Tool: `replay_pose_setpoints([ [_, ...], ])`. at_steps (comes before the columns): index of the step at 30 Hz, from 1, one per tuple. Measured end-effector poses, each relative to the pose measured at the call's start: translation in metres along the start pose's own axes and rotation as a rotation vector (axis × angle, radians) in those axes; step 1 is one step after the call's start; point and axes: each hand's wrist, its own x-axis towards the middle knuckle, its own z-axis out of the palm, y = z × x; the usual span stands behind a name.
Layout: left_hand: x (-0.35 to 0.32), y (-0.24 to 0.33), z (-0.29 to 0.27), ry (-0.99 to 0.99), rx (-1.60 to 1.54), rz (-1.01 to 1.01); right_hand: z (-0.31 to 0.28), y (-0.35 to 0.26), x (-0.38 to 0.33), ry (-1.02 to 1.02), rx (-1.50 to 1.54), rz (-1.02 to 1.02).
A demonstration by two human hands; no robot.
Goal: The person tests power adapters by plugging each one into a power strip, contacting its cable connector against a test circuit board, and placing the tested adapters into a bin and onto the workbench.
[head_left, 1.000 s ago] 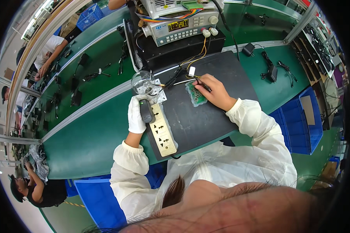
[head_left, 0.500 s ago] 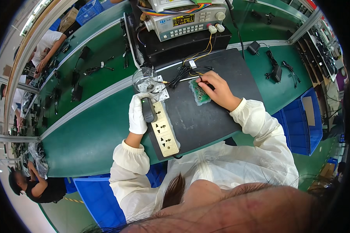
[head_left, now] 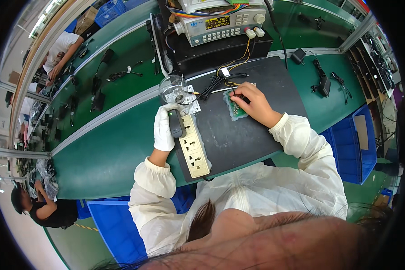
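My left hand [head_left: 163,130], in a white glove, is wrapped round a black power adapter [head_left: 177,124]. The adapter sits at the far end of a cream power strip [head_left: 195,157], over its sockets. A small green light shows on the adapter. My bare right hand [head_left: 258,105] pinches a black cable end [head_left: 232,93] against the far part of a green circuit board [head_left: 236,111]. The fingers partly hide the board and the tip of the cable. Just beyond my left hand stands a clear glass bulb [head_left: 173,86] beside a white metal plate [head_left: 192,105].
A black mat [head_left: 225,148] lies under the board and strip. Bundled black cables [head_left: 213,85] lie beyond the board, below a bench meter [head_left: 225,28] with a lit display. More adapters [head_left: 323,85] lie at right. Blue crates [head_left: 351,144] flank the bench. Co-workers are at left.
The whole view has shifted slightly. Both hands keep their places, the left on the adapter and the right at the board. The reading on the meter's display looks different.
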Motion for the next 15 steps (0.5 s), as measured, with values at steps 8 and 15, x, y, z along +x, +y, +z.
replay_pose_setpoints([
  [8, -0.001, -0.01, -0.008, -0.032, 0.009, 0.025, -0.006, -0.012, 0.0, -0.01, 0.076, 0.026],
  [15, -0.001, -0.011, -0.008, -0.044, -0.021, 0.045, -0.008, -0.008, 0.001, -0.002, 0.018, -0.029],
])
